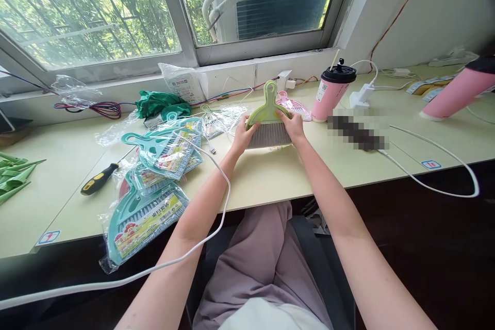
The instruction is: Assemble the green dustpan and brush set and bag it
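Brush (269,115) up in both hands over desk (266,180), handle (270,91) on top, bristles (269,135) down; can't tell whether touching desk or just clear of it. L hand (243,133) clamped on left edge, R hand (294,126) clamped on right edge, thumbs in front; other fingers mostly hidden behind, so can't tell exact spread there.

Looks light, prob. thin plastic: stiff in body, maybe a bit slippery where smooth. Soft at bristles, apt to bend if pressed. Not esp. fragile, tho some risk of cracking at thin edges if forced. Best held at both side edges, as now, or by handle for one-hand use; avoid squeezing bristles.

Count: held brush ×1. Teal sets (154,224), bagged, at least 3 at left, overlapping, exact no. unclear. Pale set (212,126) ×1, bagged, behind L hand. Pink set (297,105) ×1, just behind R hand. Pink cups (328,97) ×2, both at right, nearer one beside pink set. Screwdriver (98,180) ×1, left of teal sets. Green bag (162,105) ×1, nr. window. Stickers (431,164) ×2 on desk edge. Green strips (15,169) at far left, too overlapped to count.
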The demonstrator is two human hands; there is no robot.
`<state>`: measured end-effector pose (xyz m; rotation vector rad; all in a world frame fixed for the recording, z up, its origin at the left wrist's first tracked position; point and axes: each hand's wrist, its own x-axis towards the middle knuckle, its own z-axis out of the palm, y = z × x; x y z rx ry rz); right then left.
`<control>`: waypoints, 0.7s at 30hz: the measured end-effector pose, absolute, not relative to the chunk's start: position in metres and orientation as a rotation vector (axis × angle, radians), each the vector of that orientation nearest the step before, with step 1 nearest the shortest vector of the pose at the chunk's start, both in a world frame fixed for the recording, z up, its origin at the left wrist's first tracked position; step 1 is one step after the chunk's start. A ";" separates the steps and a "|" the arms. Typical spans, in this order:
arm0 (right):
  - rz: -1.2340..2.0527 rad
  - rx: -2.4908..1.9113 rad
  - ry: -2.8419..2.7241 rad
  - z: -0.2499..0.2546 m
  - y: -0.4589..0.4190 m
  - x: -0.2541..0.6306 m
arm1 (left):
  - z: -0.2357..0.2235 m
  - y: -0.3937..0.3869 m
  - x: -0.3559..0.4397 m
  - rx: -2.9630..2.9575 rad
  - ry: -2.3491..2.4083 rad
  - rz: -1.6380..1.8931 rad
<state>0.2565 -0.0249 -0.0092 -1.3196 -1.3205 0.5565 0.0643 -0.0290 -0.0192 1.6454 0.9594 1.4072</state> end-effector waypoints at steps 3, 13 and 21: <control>0.671 -1.232 -1.232 -0.011 -0.021 0.258 | -0.017 -0.029 0.063 1.693 0.927 1.407; 0.818 -1.069 -1.051 -0.015 -0.021 0.255 | -0.018 -0.023 0.062 1.781 1.001 1.406; 0.779 -1.103 -1.004 -0.013 -0.023 0.256 | -0.011 -0.025 0.064 1.831 1.020 1.415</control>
